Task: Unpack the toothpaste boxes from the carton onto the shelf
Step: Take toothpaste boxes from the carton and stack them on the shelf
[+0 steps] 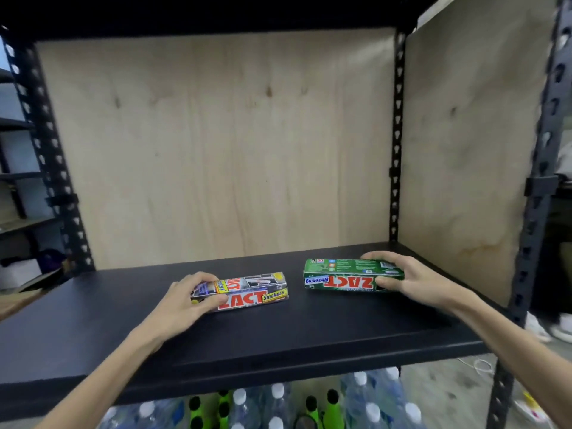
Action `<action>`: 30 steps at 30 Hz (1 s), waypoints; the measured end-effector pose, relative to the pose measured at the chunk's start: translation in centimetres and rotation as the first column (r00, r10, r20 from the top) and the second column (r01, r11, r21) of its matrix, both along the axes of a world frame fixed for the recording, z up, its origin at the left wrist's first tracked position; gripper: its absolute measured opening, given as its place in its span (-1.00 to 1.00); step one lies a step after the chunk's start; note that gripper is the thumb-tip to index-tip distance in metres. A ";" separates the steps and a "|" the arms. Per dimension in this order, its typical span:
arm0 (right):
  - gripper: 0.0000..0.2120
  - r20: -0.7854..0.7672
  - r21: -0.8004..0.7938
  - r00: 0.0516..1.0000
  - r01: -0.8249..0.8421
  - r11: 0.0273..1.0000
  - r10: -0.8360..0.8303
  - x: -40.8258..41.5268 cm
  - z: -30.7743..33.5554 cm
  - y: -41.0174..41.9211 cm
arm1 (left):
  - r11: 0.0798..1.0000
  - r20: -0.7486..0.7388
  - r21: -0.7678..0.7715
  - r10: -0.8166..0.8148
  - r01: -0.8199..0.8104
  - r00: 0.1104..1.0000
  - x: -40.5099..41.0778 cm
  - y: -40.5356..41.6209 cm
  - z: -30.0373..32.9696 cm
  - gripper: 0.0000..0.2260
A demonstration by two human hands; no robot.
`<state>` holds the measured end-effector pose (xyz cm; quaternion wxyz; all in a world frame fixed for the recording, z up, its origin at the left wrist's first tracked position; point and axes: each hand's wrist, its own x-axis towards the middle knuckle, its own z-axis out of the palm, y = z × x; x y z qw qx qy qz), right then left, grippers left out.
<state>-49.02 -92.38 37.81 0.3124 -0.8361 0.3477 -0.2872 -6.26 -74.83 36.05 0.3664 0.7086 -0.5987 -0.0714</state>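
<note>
A silver and red toothpaste box (252,291) marked "Smokers" lies flat on the black shelf (278,329), left of centre. My left hand (188,300) grips its left end, fingers over the top and thumb on the front face. To the right lies a green toothpaste box (346,275) marked "Whitening", its lettering upside down to me. My right hand (402,278) holds its right end, fingers curled over the back and thumb on the front. The two boxes sit a little apart. The carton is not in view.
Plywood panels close the back (216,144) and right side (464,150) of the bay, framed by dark slotted uprights (394,134). Below the shelf stand several clear water bottles (368,407) and green bottles (223,410). Other shelving (18,181) stands at the far left.
</note>
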 end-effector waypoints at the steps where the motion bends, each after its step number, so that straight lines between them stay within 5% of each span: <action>1: -0.60 -0.009 0.010 1.000 0.006 1.000 -0.006 0.1 -0.2 -1.0 | 1.000 0.012 -0.005 0.005 -0.005 1.000 0.0 -1.1 0.0 -0.72; 11: -0.57 -0.160 -0.143 0.981 0.084 0.986 -0.107 6.3 -1.7 -15.6 | 0.984 0.124 -0.026 0.178 -0.176 0.976 3.0 -14.7 -1.4 -0.60; 30: -0.56 -0.018 -0.382 0.935 0.321 0.867 -0.354 7.5 -2.5 -17.2 | 0.953 0.022 -0.178 0.252 -0.245 0.967 1.2 -18.8 -1.1 -0.51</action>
